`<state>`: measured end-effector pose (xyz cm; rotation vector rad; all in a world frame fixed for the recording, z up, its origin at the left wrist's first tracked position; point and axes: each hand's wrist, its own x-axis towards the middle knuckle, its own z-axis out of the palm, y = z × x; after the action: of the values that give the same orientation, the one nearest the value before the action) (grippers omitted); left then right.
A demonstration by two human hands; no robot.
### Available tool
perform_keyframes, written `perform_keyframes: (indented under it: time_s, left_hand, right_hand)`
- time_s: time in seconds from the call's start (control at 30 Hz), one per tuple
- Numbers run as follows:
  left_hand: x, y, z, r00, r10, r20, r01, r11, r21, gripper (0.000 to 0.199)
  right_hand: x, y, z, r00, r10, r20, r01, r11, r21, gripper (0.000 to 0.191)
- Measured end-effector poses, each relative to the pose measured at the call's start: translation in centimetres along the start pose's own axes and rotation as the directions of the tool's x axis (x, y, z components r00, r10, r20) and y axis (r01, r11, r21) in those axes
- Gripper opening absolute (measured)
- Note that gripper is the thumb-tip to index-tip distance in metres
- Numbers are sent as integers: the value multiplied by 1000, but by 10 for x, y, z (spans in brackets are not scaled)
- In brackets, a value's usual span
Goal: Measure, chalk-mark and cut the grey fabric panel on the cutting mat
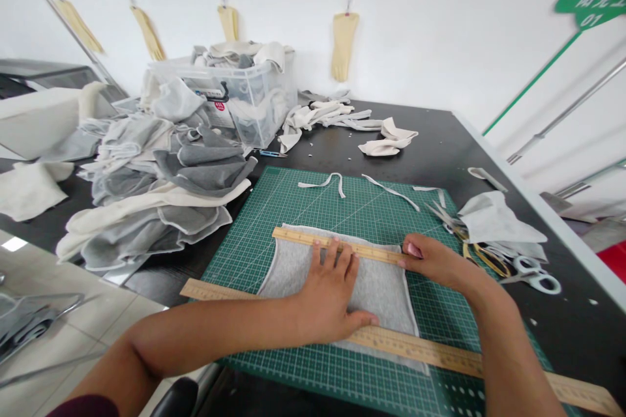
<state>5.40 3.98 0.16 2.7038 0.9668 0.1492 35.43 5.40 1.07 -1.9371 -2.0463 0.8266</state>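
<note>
While my left hand [328, 292], fingers spread, presses a short ruler [379, 252] onto gray cloth [384, 292], my right hand [433, 260] curls its fingers at the ruler's end, grip unclear.

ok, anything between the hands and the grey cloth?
Partly: the short wooden ruler lies across the far part of the grey cloth, under the fingertips of the left hand. The right hand is at that ruler's right end. The long wooden ruler crosses the near part.
</note>
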Motion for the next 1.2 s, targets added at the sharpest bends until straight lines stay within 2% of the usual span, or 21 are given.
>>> perform_keyframes:
  time_s: [0.63,0.83,1.07,1.17,1.2]
  left_hand:
    - [0,-2,6,999,-3,41,3,1000,4,105]
    - [-1,-2,4,999,14,42,-13,1000,-15,106]
    - [-2,-1,3,999,25,29,-26,1000,11,97]
    - [-2,-2,4,999,23,30,-23,1000,14,98]
    - [-2,-2,4,999,22,31,-23,1000,12,100]
  right_hand:
    - [0,5,1,1000,-16,-5,16,1000,7,27]
    - [-4,-4,-2,1000,-9,-7,9,1000,4,30]
    - [-1,-20,3,995,64,-74,-72,992,-102,40]
    - [-3,-41,6,974,60,-217,-108,970,-218,38]
    - [-3,-50,8,967,17,-254,-82,965,-249,34]
